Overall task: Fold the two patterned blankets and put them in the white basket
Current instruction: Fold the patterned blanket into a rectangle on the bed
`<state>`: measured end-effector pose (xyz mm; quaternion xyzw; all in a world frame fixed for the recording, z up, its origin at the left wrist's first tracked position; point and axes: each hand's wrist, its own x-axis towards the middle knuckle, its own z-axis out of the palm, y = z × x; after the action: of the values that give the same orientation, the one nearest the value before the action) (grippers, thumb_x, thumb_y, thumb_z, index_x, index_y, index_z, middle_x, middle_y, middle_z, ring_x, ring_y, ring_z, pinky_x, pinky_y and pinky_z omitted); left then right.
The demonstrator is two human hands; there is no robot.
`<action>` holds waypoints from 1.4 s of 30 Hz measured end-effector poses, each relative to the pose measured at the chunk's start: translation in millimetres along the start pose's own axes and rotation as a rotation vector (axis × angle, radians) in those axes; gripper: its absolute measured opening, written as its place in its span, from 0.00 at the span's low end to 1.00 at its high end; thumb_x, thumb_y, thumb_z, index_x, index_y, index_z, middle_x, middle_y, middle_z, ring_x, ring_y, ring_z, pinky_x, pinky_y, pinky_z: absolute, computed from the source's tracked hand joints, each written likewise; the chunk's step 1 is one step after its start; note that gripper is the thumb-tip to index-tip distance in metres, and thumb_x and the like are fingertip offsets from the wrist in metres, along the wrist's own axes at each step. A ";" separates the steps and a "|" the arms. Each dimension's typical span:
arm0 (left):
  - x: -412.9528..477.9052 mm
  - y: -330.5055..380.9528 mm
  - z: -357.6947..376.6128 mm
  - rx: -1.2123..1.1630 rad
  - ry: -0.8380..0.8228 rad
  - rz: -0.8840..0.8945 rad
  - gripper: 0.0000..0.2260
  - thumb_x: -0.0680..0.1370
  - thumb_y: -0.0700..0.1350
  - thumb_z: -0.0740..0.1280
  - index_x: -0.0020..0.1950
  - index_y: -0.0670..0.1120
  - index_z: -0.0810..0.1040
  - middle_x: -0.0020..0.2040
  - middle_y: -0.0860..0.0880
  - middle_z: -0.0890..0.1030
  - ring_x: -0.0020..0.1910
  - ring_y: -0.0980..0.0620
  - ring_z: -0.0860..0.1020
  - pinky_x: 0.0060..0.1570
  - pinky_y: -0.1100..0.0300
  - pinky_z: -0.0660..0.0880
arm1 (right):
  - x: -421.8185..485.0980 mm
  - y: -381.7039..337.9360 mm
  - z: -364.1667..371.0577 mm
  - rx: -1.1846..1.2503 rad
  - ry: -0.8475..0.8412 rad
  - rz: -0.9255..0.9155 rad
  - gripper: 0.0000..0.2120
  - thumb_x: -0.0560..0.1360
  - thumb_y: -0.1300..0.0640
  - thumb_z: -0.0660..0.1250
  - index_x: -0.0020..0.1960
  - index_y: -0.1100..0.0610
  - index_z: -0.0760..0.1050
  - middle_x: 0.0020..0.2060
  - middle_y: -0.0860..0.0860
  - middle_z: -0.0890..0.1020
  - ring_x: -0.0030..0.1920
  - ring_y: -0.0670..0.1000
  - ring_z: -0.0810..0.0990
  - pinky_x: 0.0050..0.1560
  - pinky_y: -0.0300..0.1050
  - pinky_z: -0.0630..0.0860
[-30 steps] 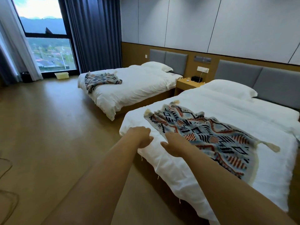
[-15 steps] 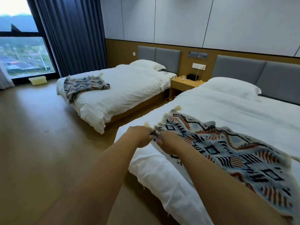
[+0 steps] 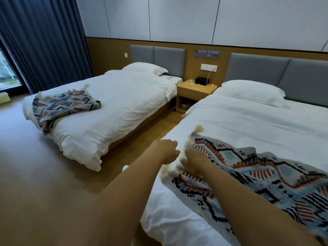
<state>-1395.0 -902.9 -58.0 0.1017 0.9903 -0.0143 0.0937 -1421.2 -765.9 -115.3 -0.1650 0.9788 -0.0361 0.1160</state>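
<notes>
While both arms reach out ahead of me, I see the hands meet at the left edge of the near blanket point(image 3: 248, 176), which lies spread flat across the foot of the near bed point(image 3: 257, 121). My right hand point(image 3: 193, 162) rests on the cloth with its fingers curled round the cream border, which bunches up under them, so it is grasping the blanket. My left hand point(image 3: 166, 150) sits just beside it, off the bed's edge, with its fingers curled in toward the same border. I cannot tell whether it holds any cloth or only touches it. A cream tassel point(image 3: 198, 129) sticks out from the blanket's far corner, just beyond the hands.

On the far bed point(image 3: 127, 96), well apart from me across a strip of wooden floor point(image 3: 35, 166), the far blanket point(image 3: 62, 106) lies rumpled near the foot, one end hanging over the side. Each bed has a white pillow at its grey headboard. Between the beds stands a wooden nightstand point(image 3: 193, 91). A dark blue curtain point(image 3: 44, 41) hangs at the left. Below it, at the frame's edge, a pale container point(image 3: 3, 98) sits on the floor; I cannot tell if it is the basket.
</notes>
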 end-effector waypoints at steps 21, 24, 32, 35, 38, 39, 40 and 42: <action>295.3 -210.1 7.3 0.151 -0.117 0.531 0.22 0.82 0.53 0.52 0.73 0.46 0.60 0.73 0.46 0.64 0.71 0.45 0.65 0.68 0.49 0.63 | 270.2 -55.7 2.1 0.306 0.028 0.623 0.25 0.80 0.47 0.53 0.70 0.62 0.61 0.70 0.59 0.66 0.68 0.59 0.67 0.65 0.53 0.68; 343.1 -212.4 5.4 0.199 -0.143 0.595 0.22 0.81 0.52 0.53 0.73 0.46 0.60 0.73 0.46 0.65 0.70 0.45 0.66 0.68 0.50 0.64 | 309.0 -41.5 6.7 0.380 0.041 0.688 0.25 0.80 0.47 0.53 0.70 0.61 0.61 0.70 0.58 0.66 0.69 0.58 0.66 0.66 0.53 0.67; 467.5 -197.2 7.6 0.262 -0.208 0.772 0.20 0.80 0.47 0.55 0.72 0.44 0.61 0.71 0.46 0.67 0.68 0.46 0.68 0.67 0.51 0.64 | 372.4 -0.2 7.0 0.554 0.062 0.893 0.26 0.80 0.48 0.52 0.73 0.60 0.56 0.73 0.58 0.61 0.72 0.57 0.62 0.69 0.51 0.62; 507.5 -181.1 21.4 0.263 -0.252 0.855 0.22 0.80 0.47 0.55 0.74 0.47 0.58 0.72 0.48 0.66 0.69 0.47 0.67 0.65 0.52 0.64 | 391.0 12.3 12.2 0.566 0.084 0.967 0.25 0.80 0.49 0.54 0.73 0.60 0.57 0.72 0.58 0.62 0.70 0.58 0.64 0.67 0.50 0.64; 548.4 -168.0 42.8 0.234 -0.310 0.958 0.24 0.80 0.48 0.55 0.75 0.48 0.55 0.74 0.48 0.64 0.70 0.47 0.66 0.66 0.52 0.64 | 423.9 24.1 23.4 0.593 0.113 1.032 0.22 0.79 0.51 0.56 0.69 0.60 0.62 0.67 0.57 0.68 0.66 0.57 0.68 0.63 0.50 0.67; 560.7 -165.9 50.2 0.243 -0.333 0.984 0.24 0.80 0.48 0.55 0.75 0.48 0.55 0.74 0.47 0.64 0.70 0.47 0.66 0.66 0.52 0.64 | 435.0 26.9 27.1 0.611 0.115 1.053 0.21 0.79 0.51 0.57 0.68 0.60 0.63 0.67 0.57 0.68 0.65 0.57 0.68 0.63 0.49 0.67; 577.6 -163.9 58.3 0.271 -0.356 1.013 0.24 0.80 0.47 0.56 0.75 0.48 0.55 0.73 0.47 0.64 0.70 0.46 0.66 0.66 0.52 0.64 | 449.7 31.1 32.3 0.634 0.114 1.086 0.20 0.79 0.52 0.57 0.67 0.60 0.64 0.66 0.57 0.69 0.65 0.56 0.68 0.62 0.49 0.67; 617.4 -159.7 74.8 0.349 -0.376 1.072 0.23 0.80 0.46 0.56 0.75 0.47 0.56 0.72 0.47 0.66 0.68 0.46 0.67 0.65 0.51 0.65 | 480.8 41.7 41.3 0.669 0.123 1.163 0.19 0.79 0.52 0.57 0.67 0.59 0.64 0.66 0.56 0.69 0.65 0.56 0.69 0.62 0.48 0.67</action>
<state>-2007.8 -940.1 -246.4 0.5973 0.7502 -0.1452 0.2435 -1866.1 -887.3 -263.4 0.4363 0.8491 -0.2783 0.1054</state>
